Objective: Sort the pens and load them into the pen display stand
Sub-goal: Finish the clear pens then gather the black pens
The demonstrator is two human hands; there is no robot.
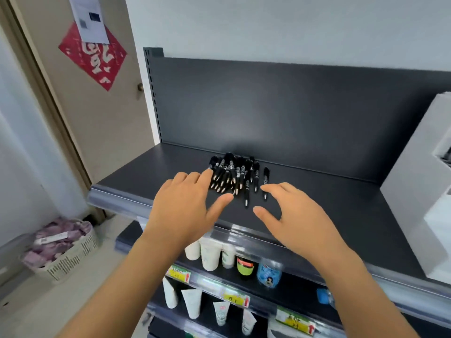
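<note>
**A:** Where are the pens?

**B:** Black pens [231, 174] lie heaped on a dark shelf [317, 203], too overlapped to count. Two lie slightly apart at the heap's right.

**A:** And the hands?

**B:** Both are spread and hold nothing. The left hand [185, 211] has its fingertips at the heap's left edge. The right hand [300, 215] is just beside the rightmost pen.

**A:** Any containers?

**B:** One white stand [415, 191] is at the shelf's right end; I cannot tell what it holds. One basket [70, 262], lower left, holds purple packets [56, 237]. The next shelf down shows three white tubes [210, 256] and two bottles [245, 267].
</note>
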